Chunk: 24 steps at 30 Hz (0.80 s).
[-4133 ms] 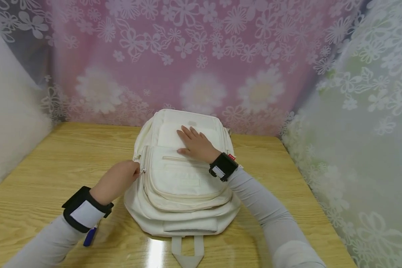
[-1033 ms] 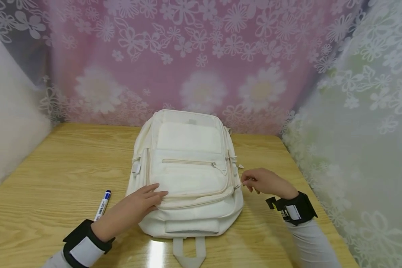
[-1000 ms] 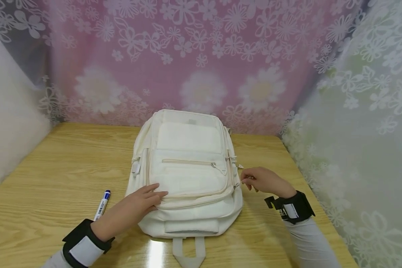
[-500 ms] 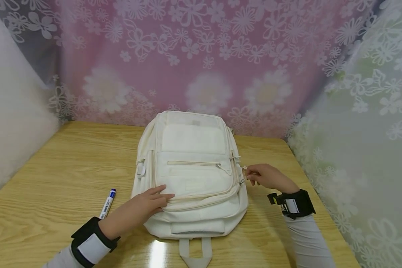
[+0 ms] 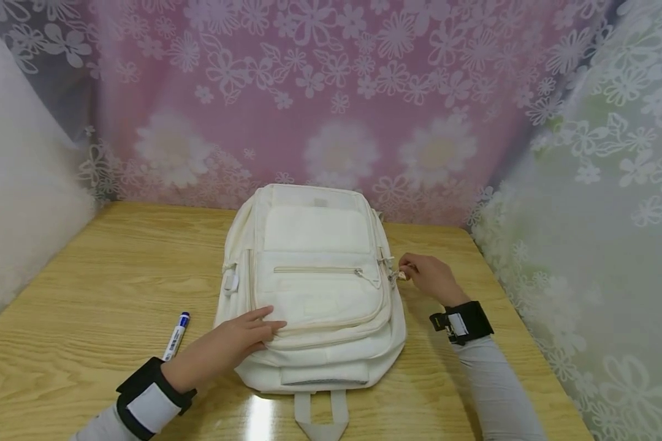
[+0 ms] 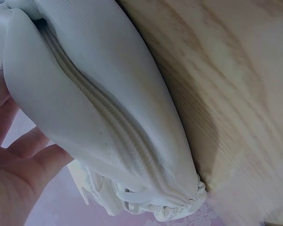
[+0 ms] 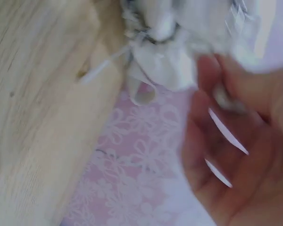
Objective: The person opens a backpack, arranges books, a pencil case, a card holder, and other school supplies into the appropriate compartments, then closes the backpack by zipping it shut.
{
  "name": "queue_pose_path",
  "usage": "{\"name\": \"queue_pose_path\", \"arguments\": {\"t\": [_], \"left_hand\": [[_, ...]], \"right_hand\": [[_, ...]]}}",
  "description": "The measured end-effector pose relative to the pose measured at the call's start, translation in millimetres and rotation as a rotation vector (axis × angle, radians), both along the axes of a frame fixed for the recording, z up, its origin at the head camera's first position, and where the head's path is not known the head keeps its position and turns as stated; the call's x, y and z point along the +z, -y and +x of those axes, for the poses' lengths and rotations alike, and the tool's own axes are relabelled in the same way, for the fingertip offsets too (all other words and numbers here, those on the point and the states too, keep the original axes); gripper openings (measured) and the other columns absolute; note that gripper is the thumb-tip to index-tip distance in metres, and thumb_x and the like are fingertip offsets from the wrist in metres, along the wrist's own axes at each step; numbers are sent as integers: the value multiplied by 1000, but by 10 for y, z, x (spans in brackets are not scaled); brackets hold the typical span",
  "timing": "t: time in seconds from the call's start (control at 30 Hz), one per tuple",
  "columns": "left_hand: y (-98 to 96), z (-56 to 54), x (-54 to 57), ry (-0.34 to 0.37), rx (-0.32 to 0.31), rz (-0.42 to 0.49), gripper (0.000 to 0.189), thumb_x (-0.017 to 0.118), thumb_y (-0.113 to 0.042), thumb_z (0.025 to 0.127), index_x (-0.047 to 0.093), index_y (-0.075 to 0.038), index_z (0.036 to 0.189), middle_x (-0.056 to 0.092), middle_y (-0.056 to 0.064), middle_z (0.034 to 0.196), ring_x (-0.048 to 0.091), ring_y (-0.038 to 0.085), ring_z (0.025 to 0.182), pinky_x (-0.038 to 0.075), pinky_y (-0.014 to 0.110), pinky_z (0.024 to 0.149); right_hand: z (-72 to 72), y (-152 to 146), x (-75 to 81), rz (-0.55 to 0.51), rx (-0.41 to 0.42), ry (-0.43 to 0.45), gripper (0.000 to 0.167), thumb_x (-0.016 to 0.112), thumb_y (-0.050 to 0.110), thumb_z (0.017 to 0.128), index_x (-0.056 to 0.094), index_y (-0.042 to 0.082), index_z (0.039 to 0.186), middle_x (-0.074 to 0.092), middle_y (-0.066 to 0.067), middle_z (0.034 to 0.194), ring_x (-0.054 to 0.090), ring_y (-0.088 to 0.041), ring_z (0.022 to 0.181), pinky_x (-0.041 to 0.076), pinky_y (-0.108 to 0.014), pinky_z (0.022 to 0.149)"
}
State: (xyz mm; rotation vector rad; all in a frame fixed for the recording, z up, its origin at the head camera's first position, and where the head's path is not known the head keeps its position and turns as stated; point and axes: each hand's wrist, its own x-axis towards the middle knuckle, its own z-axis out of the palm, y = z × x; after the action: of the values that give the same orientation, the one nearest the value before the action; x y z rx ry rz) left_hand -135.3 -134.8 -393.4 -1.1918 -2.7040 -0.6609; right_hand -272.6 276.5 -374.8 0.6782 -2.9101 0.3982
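Note:
A cream backpack (image 5: 322,294) lies front side up on the wooden table, its top handle toward me. My left hand (image 5: 226,349) rests on the lower left of its front with fingers spread. In the left wrist view, the fingers of this hand (image 6: 19,162) press along the bag's edge beside a closed zipper seam (image 6: 101,108). At the bag's right side, my right hand (image 5: 430,275) pinches a zipper pull (image 5: 393,277). Motion blurs the right wrist view, where thumb and forefinger of that hand (image 7: 240,122) meet close to the gathered side pocket (image 7: 165,61).
A white marker with a blue cap (image 5: 177,335) lies on the table (image 5: 116,275) left of the bag, partly behind my left wrist. The grey top handle (image 5: 322,422) reaches toward the front. Floral curtains (image 5: 331,92) hang behind and at the right.
My right hand has slid the zipper pull up the bag's right side, away from me. My left hand, earlier at the left zipper, has stayed on the bag's lower front this last second.

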Motion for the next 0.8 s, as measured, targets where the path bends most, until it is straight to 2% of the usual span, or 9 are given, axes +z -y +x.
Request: {"name": "queue_pose_path", "arguments": {"t": [0.13,0.3,0.4,0.5,0.57,0.63,0.73,0.8], "left_hand": [[17,14,-4,27,9,6,41,62,-13,88,56,-17,129,52,12,135,48,29,126,53,30,84],[14,10,5,22,9,-15,42,63,-13,88,56,-17,129,53,11,134,48,29,126,53,30,85],[6,-4,31,4,-4,-34,42,64,-13,87,56,-16,128,55,10,132,49,29,125,53,31,84],[7,-51,75,-33,-57,-80,36,62,-17,89,58,-14,125,58,5,129,50,29,124,51,34,88],[17,-119,153,-73,-115,-101,29,60,-20,91,62,-12,119,62,4,123,54,27,119,51,35,89],[19,-213,285,-133,-139,-136,23,59,-22,91,66,-12,111,65,2,116,59,23,111,50,35,89],[-45,-405,559,-230,-150,-159,10,62,-20,90,67,-14,96,69,-1,98,64,15,90,51,33,79],[-144,-550,742,-265,-138,-183,5,64,-17,88,66,-14,92,68,-2,90,63,13,81,51,31,74]], "right_hand": [[-224,96,-95,-32,-54,-110,11,55,16,94,62,9,97,62,-6,73,48,-12,53,34,-27,49],[-478,225,-214,-51,-148,-177,13,56,19,94,63,10,98,66,-6,77,56,-17,59,39,-28,50],[-515,288,-209,-58,-154,-174,16,55,19,94,64,8,101,68,-9,84,60,-20,63,44,-32,53],[-445,298,-132,-60,-127,-122,16,55,15,94,63,4,100,67,-13,89,61,-23,70,47,-36,59],[-383,288,-71,-54,-99,-76,17,55,13,94,63,2,103,66,-16,96,62,-27,79,49,-40,67],[-333,282,-25,-50,-55,-42,21,56,12,93,60,0,110,62,-19,106,60,-31,91,49,-44,76],[-262,317,7,-69,22,-7,33,60,9,90,54,-1,121,54,-22,122,52,-38,112,43,-51,92],[-229,357,-2,-58,73,-19,36,64,8,87,54,0,121,49,-22,128,48,-40,117,40,-54,95]]}}
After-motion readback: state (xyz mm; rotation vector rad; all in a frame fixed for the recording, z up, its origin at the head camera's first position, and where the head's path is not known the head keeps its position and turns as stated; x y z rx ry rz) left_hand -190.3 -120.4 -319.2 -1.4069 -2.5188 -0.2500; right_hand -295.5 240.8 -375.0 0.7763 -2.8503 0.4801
